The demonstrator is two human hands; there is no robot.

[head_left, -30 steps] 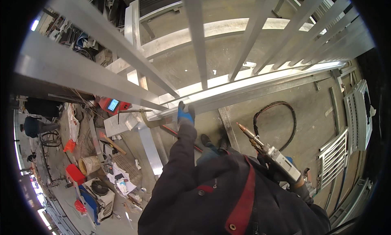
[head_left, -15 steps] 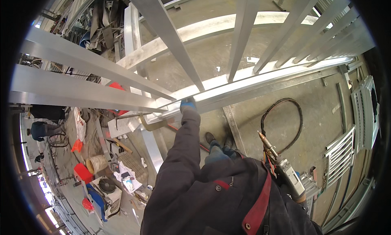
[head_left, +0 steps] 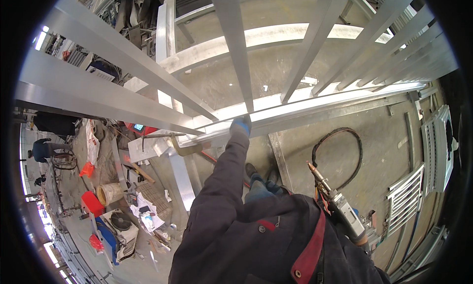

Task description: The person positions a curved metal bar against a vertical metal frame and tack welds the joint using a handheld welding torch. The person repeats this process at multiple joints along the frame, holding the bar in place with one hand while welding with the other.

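My left hand (head_left: 240,125), in a blue-grey glove, is at the near edge of a shiny metal rail (head_left: 281,112), close to the foot of an upright bar (head_left: 237,62). Its fingers look bent over the rail's edge, though partly hidden. Low on the right, my right hand (head_left: 363,241) holds a welding gun (head_left: 347,215) by its rear end; only a little of that hand shows past the sleeve. The gun has a boxy grey body and a brass-coloured nozzle, which points up and left, apart from the rail.
A black cable (head_left: 358,158) loops beside the nozzle. A clamp (head_left: 186,146) sits at the rail's left end. Tools, a bucket (head_left: 109,193) and a blue-and-white machine (head_left: 118,230) litter the left floor. Slatted metal panels (head_left: 405,198) lie at right. Another person (head_left: 43,150) is far left.
My left hand has shifted slightly right along the rail, closer to the upright bar's foot. The view has turned a little; my right hand still holds the welding gun low at the right.
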